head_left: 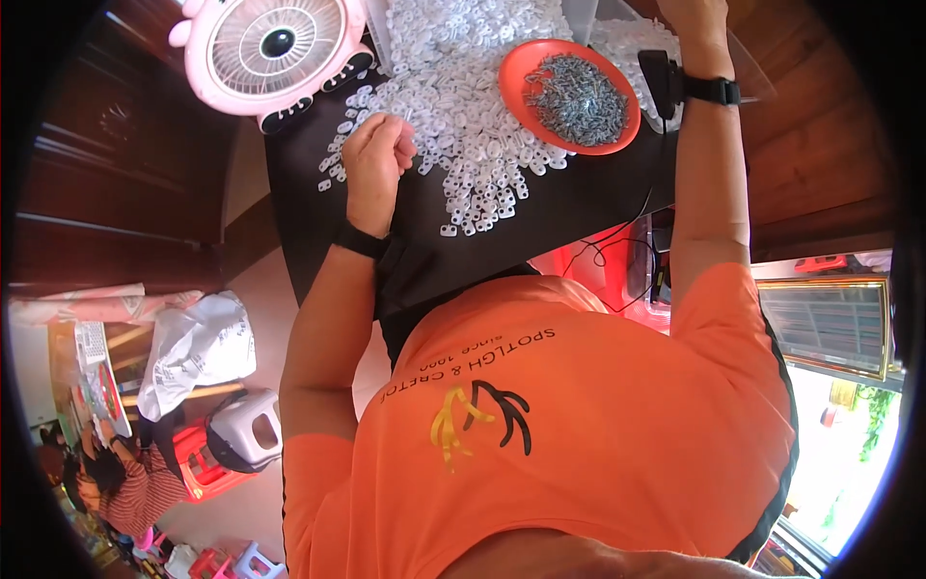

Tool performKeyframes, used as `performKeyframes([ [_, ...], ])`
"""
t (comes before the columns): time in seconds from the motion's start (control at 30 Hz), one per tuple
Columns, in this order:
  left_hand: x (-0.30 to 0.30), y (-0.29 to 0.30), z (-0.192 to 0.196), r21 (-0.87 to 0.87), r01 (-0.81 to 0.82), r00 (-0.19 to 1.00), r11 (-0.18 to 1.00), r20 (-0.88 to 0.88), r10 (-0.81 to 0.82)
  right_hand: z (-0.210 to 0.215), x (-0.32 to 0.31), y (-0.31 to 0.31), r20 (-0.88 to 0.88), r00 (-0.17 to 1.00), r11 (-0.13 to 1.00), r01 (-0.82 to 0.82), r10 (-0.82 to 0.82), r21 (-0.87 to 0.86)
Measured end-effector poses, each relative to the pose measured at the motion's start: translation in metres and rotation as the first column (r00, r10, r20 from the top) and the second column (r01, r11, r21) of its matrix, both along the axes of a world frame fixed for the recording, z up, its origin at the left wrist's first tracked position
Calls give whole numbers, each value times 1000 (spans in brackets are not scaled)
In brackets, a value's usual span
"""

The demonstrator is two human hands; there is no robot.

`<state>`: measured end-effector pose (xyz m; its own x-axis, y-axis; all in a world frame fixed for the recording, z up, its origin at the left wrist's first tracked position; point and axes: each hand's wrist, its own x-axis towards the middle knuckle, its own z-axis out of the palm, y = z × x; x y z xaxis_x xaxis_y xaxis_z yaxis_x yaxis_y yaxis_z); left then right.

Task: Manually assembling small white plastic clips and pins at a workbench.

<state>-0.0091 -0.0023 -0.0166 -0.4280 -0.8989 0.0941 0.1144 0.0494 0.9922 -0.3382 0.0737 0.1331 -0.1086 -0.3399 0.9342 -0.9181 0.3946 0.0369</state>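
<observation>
My left hand (379, 152) is closed above the left part of a spread of small white plastic pieces (482, 179). Its fingers are curled together, and whatever they may hold is too small to make out. Each white piece is flat with holes in it, and the heap rises toward the far edge. An orange-red plate (513, 82) lies on the pieces to the right, bearing a pile of small grey metal screws (584, 101). Farther right, my right hand (696, 13) reaches over a clear container of white pieces (622, 41). The upper picture edge cuts off its fingers.
A pink fan (217, 63) stands at the far left of the black table (328, 232). A dark cable (648, 188) hangs over the table's right edge. Red and grey stools (253, 429) stand on the floor to the left, near another person in a striped top (145, 487).
</observation>
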Motion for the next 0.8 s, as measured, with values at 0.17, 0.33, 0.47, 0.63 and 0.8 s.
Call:
performKeyframes([
  [0.17,4,-6,-4,5,-11,999,1000,52,11,-30,81,6,596,727,784,-570,341,247],
  [0.33,4,-13,-10,79,-83,997,993,-1,83,-106,144,-14,721,473,259,-881,507,396],
  [0.47,5,-18,-10,110,-94,995,989,-23,97,-130,174,-23,703,516,112,-837,489,536],
  [0.63,7,-19,-10,79,-87,996,993,38,85,-137,186,-27,460,629,178,-690,626,702],
  [0.8,8,-17,-8,78,-67,997,995,29,64,-143,186,-30,434,683,219,-651,588,727],
])
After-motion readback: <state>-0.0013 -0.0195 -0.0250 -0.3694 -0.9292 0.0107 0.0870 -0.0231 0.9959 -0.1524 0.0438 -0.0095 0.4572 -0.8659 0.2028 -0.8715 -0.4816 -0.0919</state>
